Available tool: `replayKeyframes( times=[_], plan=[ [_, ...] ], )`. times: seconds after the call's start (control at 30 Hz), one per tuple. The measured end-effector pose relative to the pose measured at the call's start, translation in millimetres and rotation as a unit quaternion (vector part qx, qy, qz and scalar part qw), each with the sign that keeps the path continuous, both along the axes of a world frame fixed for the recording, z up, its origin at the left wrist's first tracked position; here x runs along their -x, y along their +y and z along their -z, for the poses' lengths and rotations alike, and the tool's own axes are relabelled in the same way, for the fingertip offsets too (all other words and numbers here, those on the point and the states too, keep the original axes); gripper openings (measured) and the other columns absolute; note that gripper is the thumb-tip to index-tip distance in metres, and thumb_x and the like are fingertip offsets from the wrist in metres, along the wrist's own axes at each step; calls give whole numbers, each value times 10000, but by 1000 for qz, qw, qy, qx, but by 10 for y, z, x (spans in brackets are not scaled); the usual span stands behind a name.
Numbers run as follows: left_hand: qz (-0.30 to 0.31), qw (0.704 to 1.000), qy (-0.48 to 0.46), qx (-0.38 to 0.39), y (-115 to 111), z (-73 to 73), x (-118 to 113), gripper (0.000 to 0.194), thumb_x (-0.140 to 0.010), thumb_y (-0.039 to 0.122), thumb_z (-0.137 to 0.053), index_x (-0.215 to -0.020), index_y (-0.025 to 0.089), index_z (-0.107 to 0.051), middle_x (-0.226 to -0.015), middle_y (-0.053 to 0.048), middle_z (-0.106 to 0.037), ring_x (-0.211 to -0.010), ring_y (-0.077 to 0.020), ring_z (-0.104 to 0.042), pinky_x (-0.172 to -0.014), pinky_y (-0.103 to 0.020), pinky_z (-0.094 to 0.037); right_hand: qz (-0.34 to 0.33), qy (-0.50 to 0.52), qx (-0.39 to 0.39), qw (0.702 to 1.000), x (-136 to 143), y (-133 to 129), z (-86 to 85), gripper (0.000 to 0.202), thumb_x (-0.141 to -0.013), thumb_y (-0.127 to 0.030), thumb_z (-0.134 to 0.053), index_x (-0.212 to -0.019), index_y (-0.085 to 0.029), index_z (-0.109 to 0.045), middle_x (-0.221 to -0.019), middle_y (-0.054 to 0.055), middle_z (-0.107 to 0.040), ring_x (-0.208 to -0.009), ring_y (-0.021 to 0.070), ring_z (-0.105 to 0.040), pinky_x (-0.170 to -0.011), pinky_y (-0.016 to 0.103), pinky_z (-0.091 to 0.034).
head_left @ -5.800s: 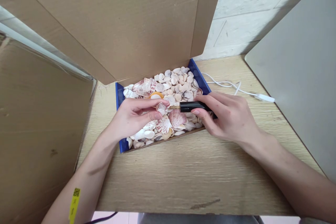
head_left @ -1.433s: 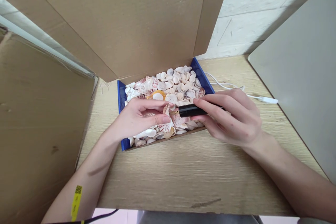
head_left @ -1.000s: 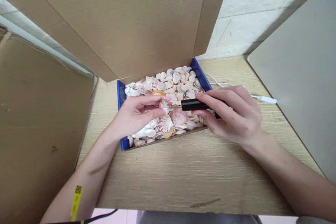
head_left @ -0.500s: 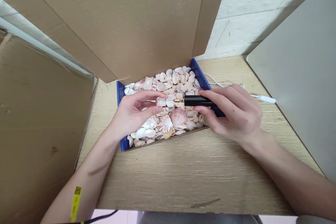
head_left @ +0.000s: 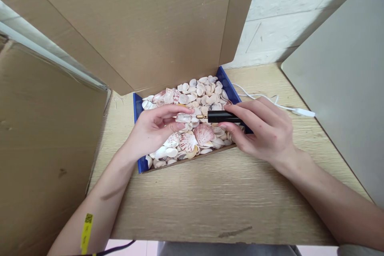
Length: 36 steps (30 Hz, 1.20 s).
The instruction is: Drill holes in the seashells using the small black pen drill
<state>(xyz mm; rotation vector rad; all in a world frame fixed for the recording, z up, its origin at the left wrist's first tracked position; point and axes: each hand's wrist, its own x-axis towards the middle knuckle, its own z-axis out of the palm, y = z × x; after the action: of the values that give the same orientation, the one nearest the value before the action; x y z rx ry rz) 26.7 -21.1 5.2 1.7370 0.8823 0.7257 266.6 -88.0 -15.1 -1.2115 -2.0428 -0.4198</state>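
Observation:
Between thumb and fingers, my left hand (head_left: 154, 128) pinches a small clear piece (head_left: 183, 117), glassy and whitish; its exact kind is hard to make out. My right hand (head_left: 264, 132) grips a black cylindrical mini electric drill (head_left: 222, 116) lying level and pointing left. A brass-coloured chuck (head_left: 201, 116) sticks out of its front, and a thin bit reaches to the clear piece. Whether the tip has entered the piece I cannot tell. Both hands are held above a blue-sided tray (head_left: 141, 162) full of seashells (head_left: 204, 134).
A tall cardboard panel (head_left: 150, 20) stands behind the tray, and another cardboard piece (head_left: 48, 136) is at the left. A white cable (head_left: 303, 112) with a plug-like end lies on the wooden table (head_left: 192, 204) at right. A pale grey panel (head_left: 342, 76) rises at far right.
My right hand and the drill have shifted slightly left, closer to my left hand. The clear piece has turned a little between my left fingers.

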Motion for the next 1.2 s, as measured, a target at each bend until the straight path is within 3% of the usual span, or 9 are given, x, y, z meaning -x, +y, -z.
replayKeyframes(
  times=[0.2,0.43,0.57,0.8,1.0,1.1,1.2],
  plan=[
    [22,999,24,-11,2,-4,33,225,-800,187,-693,-1023,211,-708,-1050,-42,-721,-967,-164,-665,-789,-239,-536,-7,-2,-5,1000,6,6,-16,293,-805,-281,-682,-1054,-147,-604,-866,93,-683,-702,174,-575,-619,310,-486],
    [32,998,42,18,-11,-30,23,209,-792,223,-687,-999,213,-712,-1023,-43,-740,-888,-168,-694,-747,-247,-564,5,-12,-40,999,-8,5,-33,318,-835,-270,-648,-1145,-250,-580,-962,56,-687,-833,192,-626,-718,341,-510],
    [44,998,43,27,-10,-48,19,199,-780,212,-690,-977,212,-719,-966,-31,-752,-770,-136,-691,-658,-209,-553,7,-13,-7,1000,-9,15,-42,274,-849,-293,-628,-1108,-216,-579,-934,67,-692,-820,197,-619,-719,341,-501],
    [52,998,29,35,-16,-66,5,199,-779,178,-682,-968,218,-726,-967,-21,-751,-781,-132,-686,-690,-211,-551,3,-18,73,997,1,7,-31,209,-873,-336,-585,-943,-140,-596,-805,74,-664,-690,174,-592,-614,300,-460],
    [22,998,49,38,-17,-38,-7,202,-748,219,-712,-946,189,-733,-953,-38,-753,-813,-156,-691,-755,-256,-563,-39,-62,98,993,-43,17,-88,336,-879,-435,-570,-1063,-155,-548,-829,60,-664,-712,172,-605,-631,294,-466],
    [7,998,50,23,-14,-19,-1,216,-738,244,-723,-945,185,-735,-978,-50,-749,-848,-173,-688,-803,-292,-560,-50,-85,78,992,-70,35,-107,273,-884,-350,-582,-1068,-155,-531,-860,67,-676,-760,185,-622,-655,305,-475],
    [16,998,59,24,-11,-11,-2,222,-738,266,-722,-946,193,-736,-920,-48,-753,-796,-176,-686,-753,-295,-564,-46,-86,34,995,-74,38,-106,211,-872,-258,-596,-1054,-171,-532,-885,60,-691,-774,187,-628,-653,314,-478]
  ],
)
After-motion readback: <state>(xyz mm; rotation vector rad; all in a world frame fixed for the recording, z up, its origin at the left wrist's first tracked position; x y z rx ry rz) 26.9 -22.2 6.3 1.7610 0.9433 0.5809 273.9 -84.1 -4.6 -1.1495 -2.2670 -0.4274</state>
